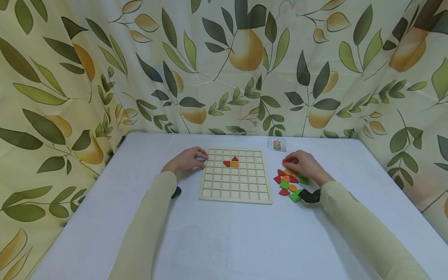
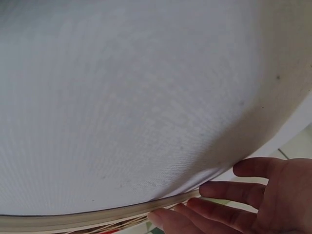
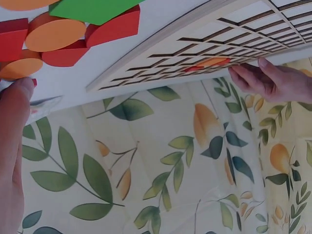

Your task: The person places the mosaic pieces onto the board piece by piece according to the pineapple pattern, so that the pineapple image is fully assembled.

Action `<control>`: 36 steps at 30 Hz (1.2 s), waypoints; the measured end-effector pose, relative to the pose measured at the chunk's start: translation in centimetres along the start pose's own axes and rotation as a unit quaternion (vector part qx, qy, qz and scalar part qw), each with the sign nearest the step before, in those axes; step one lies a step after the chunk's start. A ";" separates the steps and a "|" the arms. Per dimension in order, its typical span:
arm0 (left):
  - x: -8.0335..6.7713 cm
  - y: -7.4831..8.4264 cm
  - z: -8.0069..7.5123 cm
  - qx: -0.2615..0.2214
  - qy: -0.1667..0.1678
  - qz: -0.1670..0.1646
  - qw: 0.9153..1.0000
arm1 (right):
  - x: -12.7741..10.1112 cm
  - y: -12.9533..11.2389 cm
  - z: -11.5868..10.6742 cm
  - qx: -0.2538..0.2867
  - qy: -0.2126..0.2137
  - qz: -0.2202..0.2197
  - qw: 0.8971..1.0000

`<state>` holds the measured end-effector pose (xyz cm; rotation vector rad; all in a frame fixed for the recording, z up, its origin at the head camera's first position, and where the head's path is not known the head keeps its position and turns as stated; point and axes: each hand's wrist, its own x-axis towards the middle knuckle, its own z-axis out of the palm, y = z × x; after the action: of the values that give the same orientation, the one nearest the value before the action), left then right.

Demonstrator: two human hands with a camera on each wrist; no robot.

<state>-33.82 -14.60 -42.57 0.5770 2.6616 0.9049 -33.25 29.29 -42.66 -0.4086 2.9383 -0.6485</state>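
On the white bench (image 1: 224,241), nearest the person, two pale sleeves reached forward. Beyond them lay a wooden grid board (image 1: 235,175) with three pieces in its cells: a red quarter-round, a red triangle and an orange square (image 1: 235,164), close together near the middle. The left hand (image 1: 187,160) rested at the board's left edge, fingers relaxed and touching the frame, grasping nothing. Just right of the board sat a loose pile of pieces (image 1: 289,184); about four red, three orange and three green showed, though overlap made the count unsure. The right hand (image 1: 303,165) hung over the pile's far end, its grip pinching a red piece (image 1: 285,161) and hiding whatever lay beneath. Farther back stood a small pattern card (image 1: 277,144), and behind everything a leaf-and-pear curtain (image 1: 224,66).
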 end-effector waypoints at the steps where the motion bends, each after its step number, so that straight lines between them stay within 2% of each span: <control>1: 0.0 0.0 0.0 -0.001 0.000 -0.002 1.000 | 0.1 -0.1 0.0 0.000 0.001 -0.001 1.000; 11: 0.1 -0.1 0.1 -0.003 0.003 -0.004 1.000 | 0.4 -0.6 0.5 -0.002 0.008 0.020 1.000; 23: 0.1 -0.1 0.1 -0.005 0.006 -0.008 1.000 | 0.5 -1.3 0.6 -0.018 0.013 0.013 1.000; 30: 0.0 0.0 0.0 0.001 0.006 -0.002 1.000 | 0.6 -1.8 0.6 -0.011 0.011 0.015 1.000; 36: 0.0 0.0 0.0 0.003 0.004 -0.002 1.000 | 1.0 -3.1 1.0 0.002 0.030 0.002 1.000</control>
<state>-33.78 -14.60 -42.58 0.5701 2.6726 0.8998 -33.27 25.89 -42.32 -0.3896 2.9920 -0.6775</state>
